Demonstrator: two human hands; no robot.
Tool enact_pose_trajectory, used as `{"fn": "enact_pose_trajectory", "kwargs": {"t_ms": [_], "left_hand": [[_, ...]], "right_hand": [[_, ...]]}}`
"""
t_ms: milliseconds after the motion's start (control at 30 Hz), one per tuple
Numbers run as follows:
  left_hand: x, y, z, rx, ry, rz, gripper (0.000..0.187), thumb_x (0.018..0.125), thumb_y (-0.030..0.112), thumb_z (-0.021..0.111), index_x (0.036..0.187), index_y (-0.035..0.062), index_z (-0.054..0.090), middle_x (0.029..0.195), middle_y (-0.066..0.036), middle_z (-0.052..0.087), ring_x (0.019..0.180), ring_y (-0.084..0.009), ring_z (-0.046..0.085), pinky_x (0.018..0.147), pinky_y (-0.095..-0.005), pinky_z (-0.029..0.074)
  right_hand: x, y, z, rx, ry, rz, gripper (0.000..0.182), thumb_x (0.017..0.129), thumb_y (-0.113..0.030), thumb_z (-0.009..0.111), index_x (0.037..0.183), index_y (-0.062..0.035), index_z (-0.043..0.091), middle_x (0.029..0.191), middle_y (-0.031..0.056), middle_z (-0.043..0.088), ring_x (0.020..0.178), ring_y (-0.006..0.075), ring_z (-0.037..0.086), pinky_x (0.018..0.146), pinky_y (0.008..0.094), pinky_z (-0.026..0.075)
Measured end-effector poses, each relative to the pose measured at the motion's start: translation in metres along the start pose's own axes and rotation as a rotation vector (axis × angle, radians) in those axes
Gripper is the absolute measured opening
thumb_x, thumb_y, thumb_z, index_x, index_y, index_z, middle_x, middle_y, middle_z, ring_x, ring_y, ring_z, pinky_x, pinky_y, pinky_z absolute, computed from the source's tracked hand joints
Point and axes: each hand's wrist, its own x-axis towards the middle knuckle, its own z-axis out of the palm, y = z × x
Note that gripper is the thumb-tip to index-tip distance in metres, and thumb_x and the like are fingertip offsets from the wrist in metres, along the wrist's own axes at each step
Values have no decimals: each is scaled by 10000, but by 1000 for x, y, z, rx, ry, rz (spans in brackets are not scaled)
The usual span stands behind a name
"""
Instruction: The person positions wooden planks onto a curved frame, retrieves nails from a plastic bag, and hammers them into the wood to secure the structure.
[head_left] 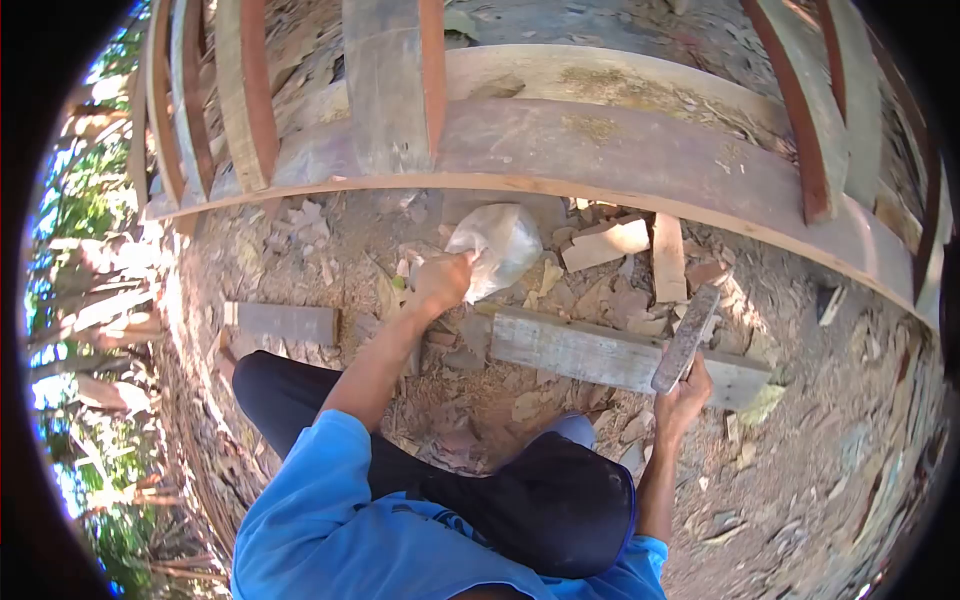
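Observation:
My left hand (442,283) is closed on the gathered edge of a clear plastic bag (503,245). The bag bulges beyond my fingers, close to the ground, and its contents are blurred. In my right hand (684,396) is a long, flat, grey-brown bar (688,338) with rounded ends, tilted up and away from me. My fingers wrap round its near end. Behind the bar, a weathered wooden beam (580,352) lies across the ground in front of my knees, partly covered by the bar and my right hand.
A long plank (600,145) with upright slats (385,90) runs across the far side. Short wood offcuts (606,244) lie below it, right of the bag. Another short board (288,323) rests at left, near my knee. Dry leaves and chips cover the dirt ground (790,480).

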Motion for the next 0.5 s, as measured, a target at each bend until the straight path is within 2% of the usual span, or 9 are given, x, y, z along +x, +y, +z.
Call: {"fn": "enact_pose_trajectory", "kwargs": {"t_ms": [33, 67, 167, 200, 267, 333, 400, 433, 500], "left_hand": [[-2, 6, 0, -33, 72, 46, 309, 965, 210, 442, 1098, 83, 691, 1010, -174, 721, 920, -329, 704, 801, -444, 547], [-2, 14, 0, -29, 109, 123, 257, 891, 152, 542, 1100, 127, 689, 1044, -177, 709, 914, -327, 707, 755, -411, 574], [-6, 30, 11, 5, 139, 201, 264, 884, 156, 560, 1113, 132, 688, 1046, -175, 709, 890, -307, 715, 758, -396, 582], [-2, 30, 12, 80, 459, 587, 262, 889, 163, 587, 1131, 144, 684, 1037, -113, 708, 811, -323, 708, 700, -489, 567], [-6, 29, 16, 15, 167, 253, 219, 892, 178, 589, 1084, 126, 681, 993, -124, 712, 808, -323, 711, 698, -481, 568], [-6, 28, 24, 17, 54, -20, 195, 894, 189, 587, 1049, 112, 676, 953, -127, 716, 804, -327, 712, 697, -471, 568], [12, 2, 61, 90, 130, -229, 183, 894, 195, 583, 1025, 101, 668, 917, -125, 720, 801, -333, 711, 695, -460, 568], [16, 0, 64, 123, 139, -236, 181, 893, 199, 581, 1012, 98, 671, 894, -125, 719, 797, -330, 710, 695, -454, 568], [26, -5, 71, 182, 173, -257, 181, 891, 207, 578, 986, 90, 678, 848, -125, 718, 788, -325, 708, 696, -441, 567]], "right_hand": [[7, 3, 3, 41, -7, -11, 172, 860, -108, 650, 819, 44, 580, 615, 115, 493, 599, 139, 424, 568, 312, 401], [12, 17, 3, 23, -68, 5, 217, 904, -179, 720, 956, 26, 671, 704, 32, 588, 706, 89, 493, 641, 281, 436], [28, 29, 19, 93, -116, -53, 214, 898, -176, 724, 956, 23, 672, 705, 27, 586, 694, 83, 485, 634, 277, 435], [32, 25, 22, 103, -139, -73, 206, 892, -177, 728, 939, 16, 672, 689, 23, 584, 679, 79, 485, 627, 272, 435], [36, 30, 29, 122, -164, -99, 127, 830, -90, 671, 859, 23, 621, 656, 97, 530, 609, 145, 464, 595, 307, 421], [35, 36, 31, 125, -195, -87, 75, 771, -24, 614, 821, 27, 591, 641, 148, 494, 577, 201, 461, 589, 332, 420], [32, 30, 24, 141, -207, -63, 95, 784, -49, 627, 822, 29, 588, 642, 150, 499, 583, 206, 465, 596, 334, 422], [31, 26, 20, 146, -212, -58, 108, 791, -62, 634, 823, 30, 586, 643, 151, 501, 587, 208, 468, 599, 335, 423], [25, 30, 8, 53, -227, -71, 207, 858, -158, 699, 935, 29, 656, 715, 102, 600, 684, 143, 520, 660, 312, 457]]}}
